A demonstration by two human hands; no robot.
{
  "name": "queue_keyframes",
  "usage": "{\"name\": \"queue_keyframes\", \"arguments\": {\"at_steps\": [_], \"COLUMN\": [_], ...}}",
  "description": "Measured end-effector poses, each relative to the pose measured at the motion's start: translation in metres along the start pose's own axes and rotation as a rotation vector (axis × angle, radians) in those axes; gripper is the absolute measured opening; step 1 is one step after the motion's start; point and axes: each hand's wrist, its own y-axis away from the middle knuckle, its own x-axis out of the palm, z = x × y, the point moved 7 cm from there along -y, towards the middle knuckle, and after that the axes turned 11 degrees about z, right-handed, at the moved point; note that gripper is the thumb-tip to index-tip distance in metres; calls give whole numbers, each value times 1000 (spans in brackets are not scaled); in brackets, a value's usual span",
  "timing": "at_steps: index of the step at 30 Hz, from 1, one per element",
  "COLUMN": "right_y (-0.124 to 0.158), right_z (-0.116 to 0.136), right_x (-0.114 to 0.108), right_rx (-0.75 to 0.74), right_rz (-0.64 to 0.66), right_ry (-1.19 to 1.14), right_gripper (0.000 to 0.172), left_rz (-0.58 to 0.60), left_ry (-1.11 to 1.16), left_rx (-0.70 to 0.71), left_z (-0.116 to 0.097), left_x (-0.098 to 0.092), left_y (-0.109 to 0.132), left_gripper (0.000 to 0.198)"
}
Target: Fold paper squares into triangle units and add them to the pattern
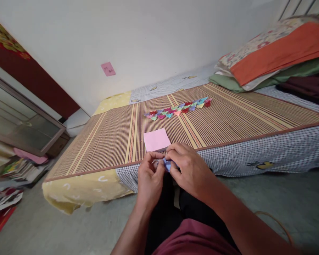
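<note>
Both of my hands meet in front of the bed's near edge, above my lap. Between their fingertips is a small piece of folded blue paper [167, 165], partly covered by the fingers. My left hand [150, 173] pinches it from the left with thumb and index finger. From the right, my right hand [187, 166] grips it, fingers bent over its top and side. Just beyond the hands a stack of pink square paper [156, 139] lies on the striped mat. Farther back, several small folded paper pieces [177, 112] in many colours stand in slanting rows.
The striped mat [106, 141] covers most of the bed. At the right rear are piled folded bedding and an orange cloth [281, 53]. A pink paper [108, 69] is on the wall. Books [18, 168] and a glass-doored cabinet [21, 113] stand at left.
</note>
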Motion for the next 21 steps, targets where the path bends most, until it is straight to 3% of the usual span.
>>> {"name": "queue_keyframes", "arguments": {"at_steps": [7,15,21], "right_y": [-2,-2,-1], "right_z": [-3,6,4], "right_x": [-2,-6,-4], "right_rx": [2,4,61], "right_rz": [133,161,80], "right_ry": [-244,-107,-106], "right_gripper": [23,15,15], "left_rz": [65,63,62], "left_ry": [63,37,30], "left_rx": [-13,-27,6], "left_z": [-3,-8,-11], "left_x": [-4,-6,-2], "left_y": [-3,-5,0], "left_gripper": [12,12,13]}}
